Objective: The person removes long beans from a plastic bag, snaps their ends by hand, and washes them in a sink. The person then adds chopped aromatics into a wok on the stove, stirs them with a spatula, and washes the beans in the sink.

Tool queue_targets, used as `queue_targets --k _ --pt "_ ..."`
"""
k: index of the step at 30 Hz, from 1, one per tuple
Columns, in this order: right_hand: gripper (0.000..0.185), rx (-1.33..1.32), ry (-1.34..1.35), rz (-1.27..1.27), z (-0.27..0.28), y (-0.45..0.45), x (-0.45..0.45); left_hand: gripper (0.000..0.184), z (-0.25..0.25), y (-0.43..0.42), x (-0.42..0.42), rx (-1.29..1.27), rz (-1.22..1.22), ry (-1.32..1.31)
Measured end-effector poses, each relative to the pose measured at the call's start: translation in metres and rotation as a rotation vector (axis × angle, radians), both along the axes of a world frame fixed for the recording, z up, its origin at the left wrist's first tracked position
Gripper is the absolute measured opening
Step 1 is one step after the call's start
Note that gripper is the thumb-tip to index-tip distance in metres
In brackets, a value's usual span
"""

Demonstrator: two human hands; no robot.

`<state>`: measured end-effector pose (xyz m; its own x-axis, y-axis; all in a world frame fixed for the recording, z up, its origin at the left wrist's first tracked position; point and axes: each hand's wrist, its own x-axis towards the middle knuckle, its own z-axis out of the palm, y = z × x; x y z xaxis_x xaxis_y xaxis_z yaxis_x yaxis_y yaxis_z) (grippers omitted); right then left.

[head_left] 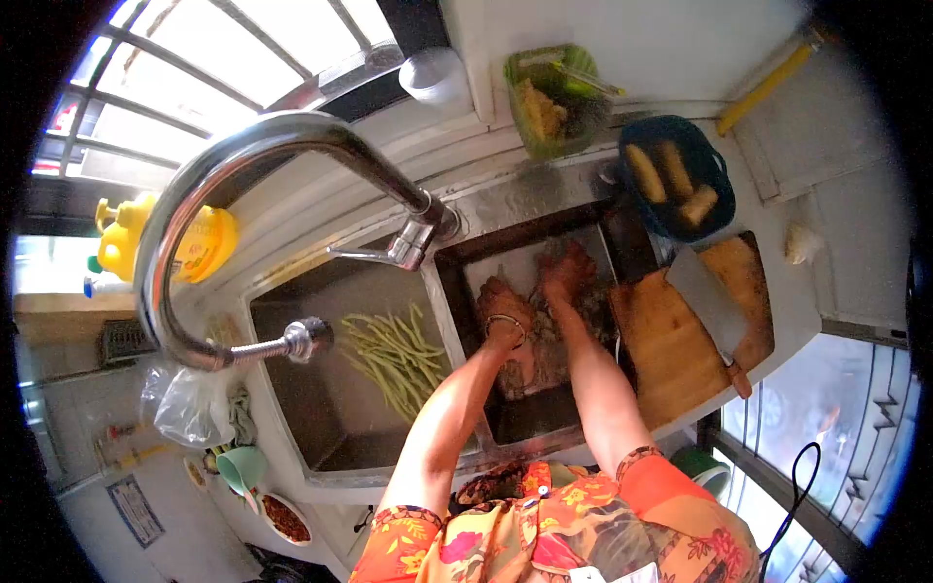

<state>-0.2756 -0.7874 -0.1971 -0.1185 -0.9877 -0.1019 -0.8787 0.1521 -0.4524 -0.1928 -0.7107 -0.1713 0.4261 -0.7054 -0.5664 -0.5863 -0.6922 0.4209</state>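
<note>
Both my hands are down in the right sink basin (505, 413), over a pale, wet-looking mass (544, 340) that I cannot make out clearly. My left hand (503, 309), with a bracelet at the wrist, is at the left of this mass. Just to its right and a little farther back is my right hand (567, 272). The fingers of both hands are blurred and partly hidden, so their grip does not show. Long green beans (394, 360) lie in the left basin (301, 398), beside my left forearm.
A cutting board (661, 340) with a cleaver (708, 296) lies right of the sink. Behind it stands a dark blue basket (690, 223) holding pale pieces. A green basket (544, 141) is at the back. The faucet (292, 131) arches over the left side.
</note>
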Motion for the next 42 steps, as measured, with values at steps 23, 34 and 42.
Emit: queue_targets --k 23,34,42 --pt "0.029 0.023 0.143 0.105 -0.08 0.045 -0.088 0.037 0.014 -0.016 -0.037 0.01 -0.12 0.127" --pt "0.027 0.593 -0.024 0.548 -0.011 0.097 -0.084 0.042 -0.005 0.036 -0.055 0.341 -0.664 0.09" --pt "0.045 0.12 0.404 0.286 0.019 0.074 -0.067 0.063 0.037 -0.001 -0.019 0.128 -0.68 -0.118"
